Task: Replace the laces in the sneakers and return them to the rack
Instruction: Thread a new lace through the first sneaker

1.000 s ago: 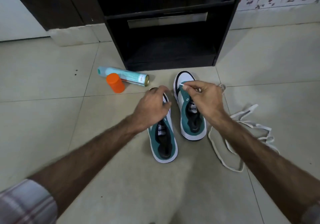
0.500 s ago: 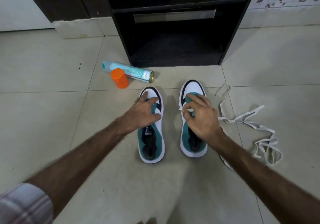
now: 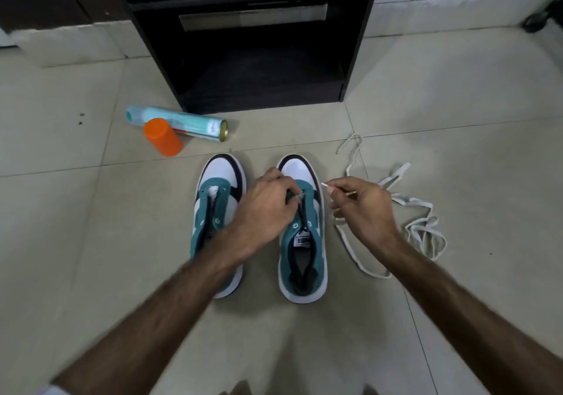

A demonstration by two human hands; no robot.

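In the head view, two teal, white and black low-top sneakers stand side by side at the centre of the frame on the pale tiled floor (image 3: 91, 242), toes pointing up the frame toward the dark wooden rack (image 3: 253, 59), which puts them within reach of both hands and close to where they must go back. The left hand (image 3: 262, 208) reaches across to the right sneaker (image 3: 301, 242) and its fingers curl on the eyelet flap near the toe, probably to steady or spread the flap so an eyelet is open to the lace. The right hand (image 3: 362, 208), just right of that sneaker, pinches the tipped end of the flat white lace (image 3: 420, 227); its grip is clamped on the lace with the tip aimed left at the front eyelets. The rest of the lace trails loose over the floor at centre right.

The left sneaker (image 3: 216, 211) stands unlaced, its teal flaps parted and the eyelets bare. The right sneaker also shows bare eyelets and a white tongue label. Threading appears barely begun.

At upper left a teal spray can (image 3: 182, 123) lies on its side, touching an orange plastic cap (image 3: 163, 137).
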